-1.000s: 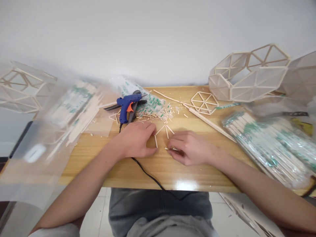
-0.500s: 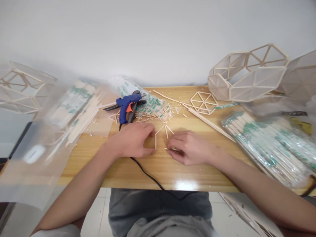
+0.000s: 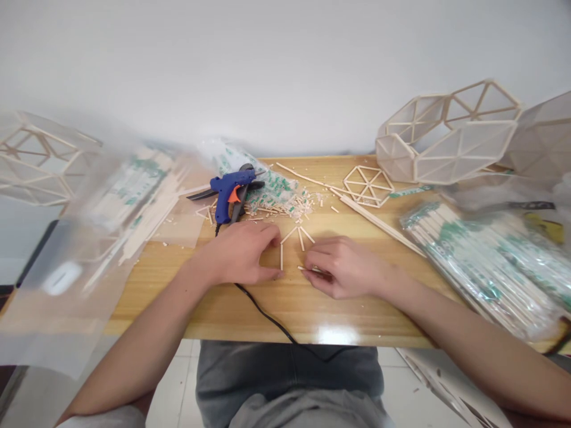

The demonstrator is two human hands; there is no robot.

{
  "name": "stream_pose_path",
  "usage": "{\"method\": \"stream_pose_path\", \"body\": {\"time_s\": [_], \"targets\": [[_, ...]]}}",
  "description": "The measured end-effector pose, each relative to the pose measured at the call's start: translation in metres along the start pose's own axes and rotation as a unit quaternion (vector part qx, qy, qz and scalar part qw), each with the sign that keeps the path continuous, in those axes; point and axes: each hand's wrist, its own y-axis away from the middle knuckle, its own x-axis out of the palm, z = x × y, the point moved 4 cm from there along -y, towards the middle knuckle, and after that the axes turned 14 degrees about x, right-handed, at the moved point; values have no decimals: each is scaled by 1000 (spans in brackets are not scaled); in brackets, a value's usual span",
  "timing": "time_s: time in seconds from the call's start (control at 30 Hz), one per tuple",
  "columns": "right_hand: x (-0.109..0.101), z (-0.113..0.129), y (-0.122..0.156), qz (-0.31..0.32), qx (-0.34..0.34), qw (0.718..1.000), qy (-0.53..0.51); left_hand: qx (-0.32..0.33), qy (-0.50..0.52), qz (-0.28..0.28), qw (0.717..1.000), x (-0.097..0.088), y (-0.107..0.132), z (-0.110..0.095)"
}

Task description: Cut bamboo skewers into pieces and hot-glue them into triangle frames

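Observation:
Several short wooden sticks [image 3: 301, 239] lie on the wooden table between my hands, laid out as part of a polygon with a spoke inside. My left hand [image 3: 245, 252] rests on the table at their left, thumb and fingers apart around an upright-lying side stick [image 3: 281, 257]. Its thumb tip is at that stick's lower end. My right hand [image 3: 338, 266] is pinched on another short wooden stick [image 3: 301, 268], whose left end pokes out past the fingertips. The rest of that stick is mostly hidden by the fingers.
Behind my left hand stands a blue glue gun [image 3: 232, 187], its black cable [image 3: 267, 315] running to the table's front edge. Stick scraps [image 3: 294, 205] and a finished hexagon frame [image 3: 368, 186] lie at the back. Bagged sticks [image 3: 482, 267] lie right; a panelled wooden frame [image 3: 448, 134] stands behind.
My right hand has shifted very slightly to the right with its stick. My left hand and the laid sticks stay where they were.

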Motion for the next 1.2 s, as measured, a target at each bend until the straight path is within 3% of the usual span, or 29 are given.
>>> {"method": "stream_pose_path", "body": {"time_s": [0.53,0.97,1.2], "targets": [[-27,-23,0,34,101,994,17,27,-2,-38,999,-1,-1,5],[-28,-19,1,63,102,993,-15,50,2,-52,997,-1,0,6],[-25,-15,1,67,64,995,-38,53,7,-56,997,0,0,9]]}}
